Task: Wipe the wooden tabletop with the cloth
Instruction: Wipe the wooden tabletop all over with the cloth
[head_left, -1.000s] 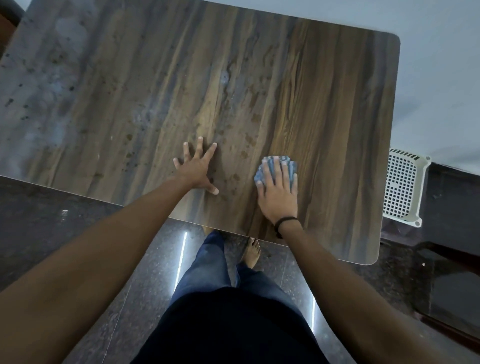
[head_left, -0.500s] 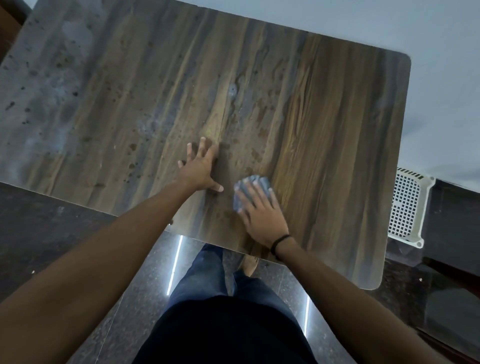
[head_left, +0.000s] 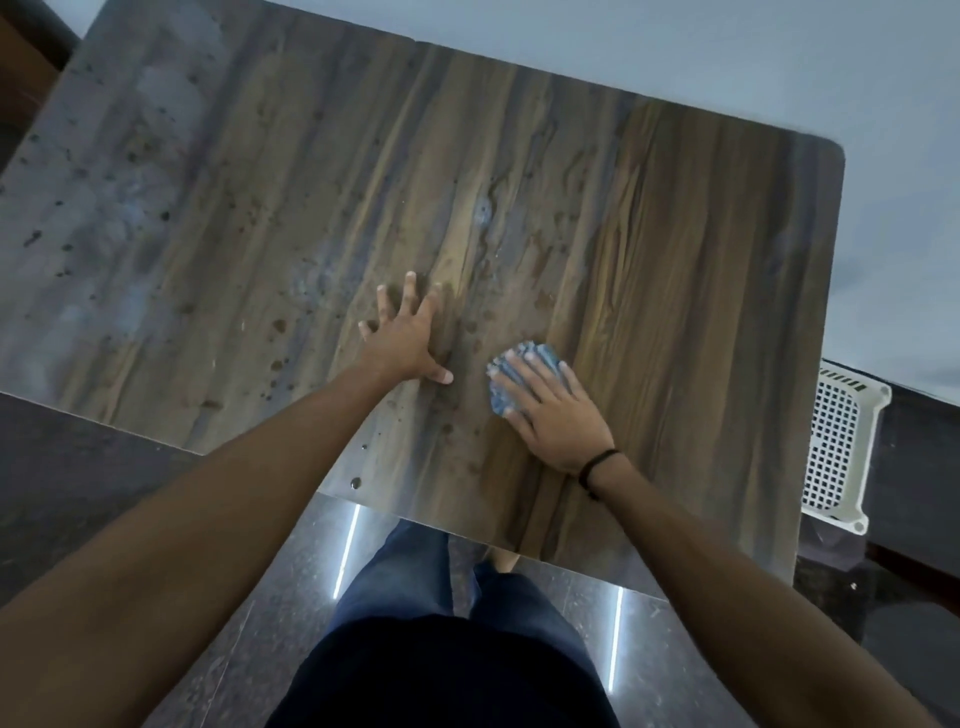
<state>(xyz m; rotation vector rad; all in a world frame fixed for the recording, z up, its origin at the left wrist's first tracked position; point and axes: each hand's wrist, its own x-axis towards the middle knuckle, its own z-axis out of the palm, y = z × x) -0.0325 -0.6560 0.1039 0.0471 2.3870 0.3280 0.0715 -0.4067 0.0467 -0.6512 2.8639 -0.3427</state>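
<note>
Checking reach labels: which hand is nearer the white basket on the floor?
Right. The right hand presses the blue cloth on the tabletop, on the side toward the white basket. The left hand lies flat further from it.

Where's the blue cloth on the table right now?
In the head view, the blue cloth lies flat on the wooden tabletop under the right hand's fingers, near the table's near edge, just right of the left hand.

A home room: wooden tabletop (head_left: 571, 218), polished dark stone floor (head_left: 270, 613), white plastic basket (head_left: 836, 447) beside it.
</note>
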